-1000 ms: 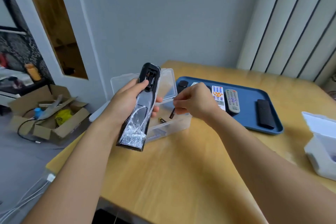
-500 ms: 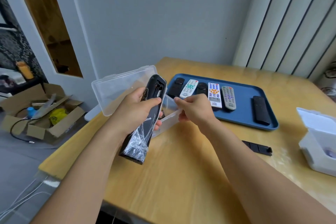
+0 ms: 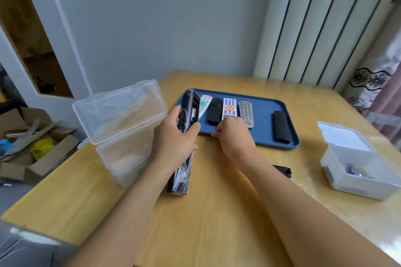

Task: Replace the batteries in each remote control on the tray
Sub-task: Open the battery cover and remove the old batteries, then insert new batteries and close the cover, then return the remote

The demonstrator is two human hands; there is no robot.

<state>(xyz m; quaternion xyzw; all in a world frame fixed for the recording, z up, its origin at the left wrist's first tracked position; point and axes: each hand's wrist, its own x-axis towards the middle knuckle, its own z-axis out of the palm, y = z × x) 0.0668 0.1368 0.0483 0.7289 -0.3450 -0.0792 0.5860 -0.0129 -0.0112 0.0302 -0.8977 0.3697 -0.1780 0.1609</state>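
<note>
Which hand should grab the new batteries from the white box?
Probably the right hand: it is nearer the white box on the right side. The left hand is busy gripping the black remote.

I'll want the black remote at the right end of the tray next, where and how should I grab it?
Pinch the black remote across its narrow width at mid-length, coming from straight above. It lies flat and alone on the blue tray, both long edges free, with open tray between it and the grey remote, so fingers probably fit either side.
</note>
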